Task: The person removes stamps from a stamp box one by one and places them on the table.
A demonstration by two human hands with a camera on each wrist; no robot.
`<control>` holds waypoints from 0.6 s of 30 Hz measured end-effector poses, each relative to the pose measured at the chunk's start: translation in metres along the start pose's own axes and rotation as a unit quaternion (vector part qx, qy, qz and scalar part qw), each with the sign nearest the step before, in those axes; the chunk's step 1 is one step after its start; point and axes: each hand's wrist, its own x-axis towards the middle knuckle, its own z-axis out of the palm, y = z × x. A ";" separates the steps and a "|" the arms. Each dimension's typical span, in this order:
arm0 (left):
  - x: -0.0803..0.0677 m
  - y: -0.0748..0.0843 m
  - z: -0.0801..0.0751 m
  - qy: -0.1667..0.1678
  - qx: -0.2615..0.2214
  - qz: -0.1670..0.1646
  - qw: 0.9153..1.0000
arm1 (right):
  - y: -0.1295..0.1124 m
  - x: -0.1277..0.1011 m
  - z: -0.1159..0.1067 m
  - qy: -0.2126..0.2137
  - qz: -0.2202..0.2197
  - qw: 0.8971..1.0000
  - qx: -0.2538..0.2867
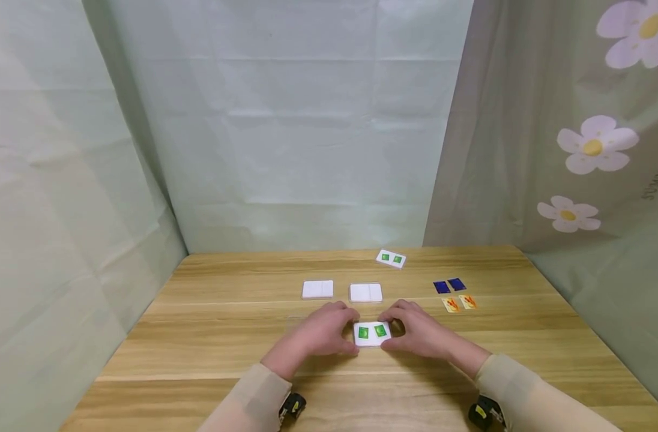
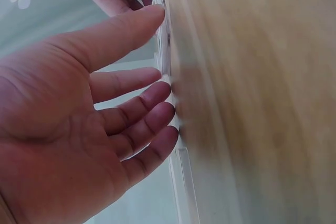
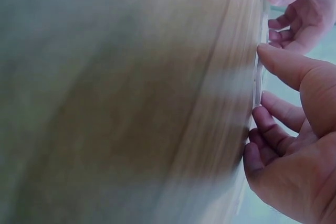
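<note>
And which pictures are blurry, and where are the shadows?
Head view: white case fairly clear, soft shadows on the table near the left hand and right hand; left wrist view: table blurry, left hand clearer; right wrist view: table smeary and dim.

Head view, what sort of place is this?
Probably a makeshift indoor booth: hanging sheets surround a wooden table, where white cards are laid out.

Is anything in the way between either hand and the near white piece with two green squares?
Nothing visible is. The left hand is at the left end of the near white piece, the right hand at its right end. The two plain white pieces lie beyond it.
</note>
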 end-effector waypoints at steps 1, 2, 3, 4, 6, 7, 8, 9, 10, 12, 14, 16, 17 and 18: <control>0.001 0.000 0.000 0.000 0.002 0.001 1.000 | 0.000 0.000 0.000 0.000 -0.002 1.000 0.000; 0.001 0.000 0.000 0.001 0.004 0.003 1.000 | 0.000 0.000 -0.001 0.000 -0.006 1.000 -0.002; 0.002 -0.001 0.001 0.002 0.006 0.005 1.000 | 0.000 0.000 -0.001 0.002 -0.009 1.000 -0.004; 0.002 -0.001 0.001 0.002 0.009 0.007 1.000 | 0.001 0.000 -0.001 0.002 -0.011 1.000 -0.004; 0.002 -0.001 0.002 0.003 0.010 0.011 1.000 | 0.001 0.000 -0.001 0.004 -0.015 1.000 -0.005; 0.003 -0.001 0.003 0.004 0.012 0.014 1.000 | 0.002 0.000 -0.001 0.004 -0.016 1.000 -0.005; 0.003 -0.001 0.003 0.006 0.012 0.016 1.000 | 0.002 0.000 -0.001 0.004 -0.017 1.000 -0.005; 0.003 -0.001 0.003 0.007 0.011 0.017 1.000 | 0.003 0.000 -0.001 0.004 -0.016 1.000 -0.005; 0.003 -0.002 0.003 0.009 0.011 0.019 1.000 | 0.003 0.000 -0.001 0.004 -0.016 1.000 -0.004; 0.003 -0.002 0.003 0.013 0.010 0.022 1.000 | 0.003 0.001 -0.001 0.002 -0.019 1.000 -0.004; 0.003 -0.002 0.003 0.016 0.008 0.022 1.000 | 0.004 0.001 -0.001 0.001 -0.022 1.000 -0.003; 0.003 -0.002 0.003 0.017 0.007 0.022 1.000 | 0.004 0.002 -0.001 0.000 -0.023 1.000 -0.002; 0.003 -0.001 0.003 0.017 0.006 0.021 1.000 | 0.004 0.003 -0.001 0.000 -0.024 1.000 -0.002; 0.003 -0.001 0.003 0.016 0.006 0.019 1.000 | 0.004 0.003 -0.001 -0.001 -0.023 1.000 -0.002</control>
